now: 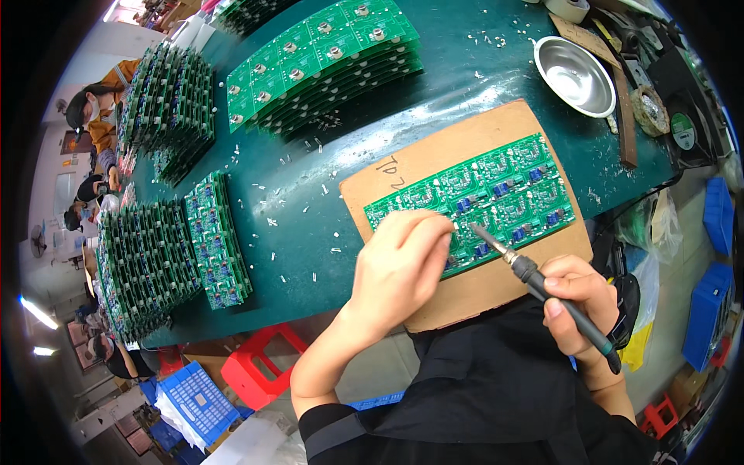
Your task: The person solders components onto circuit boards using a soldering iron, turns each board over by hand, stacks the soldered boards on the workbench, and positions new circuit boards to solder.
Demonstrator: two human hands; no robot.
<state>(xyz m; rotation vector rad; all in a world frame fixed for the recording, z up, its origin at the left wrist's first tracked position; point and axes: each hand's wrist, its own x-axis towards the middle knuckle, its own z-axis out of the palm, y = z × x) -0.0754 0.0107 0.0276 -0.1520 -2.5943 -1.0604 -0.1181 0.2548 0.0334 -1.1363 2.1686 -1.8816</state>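
Observation:
A green circuit board panel (508, 203) with rows of small blue parts lies on a brown cardboard sheet (473, 298). My right hand (580, 298) grips a soldering iron (535, 277) by its dark handle. The iron's metal tip points to the upper left and meets the panel's middle, or hovers just over it. My left hand (399, 271) rests over the panel's left part, its fingers curled and pressed together close to the iron's tip. Whatever those fingertips pinch, if anything, is hidden.
Stacked green boards (325, 62) stand at the back, with more board stacks (147, 263) at the left. A metal bowl (574, 76) sits at the back right by a tape roll (649, 111). Small clippings dot the green table (298, 201). A red stool (263, 364) stands below; people work far left.

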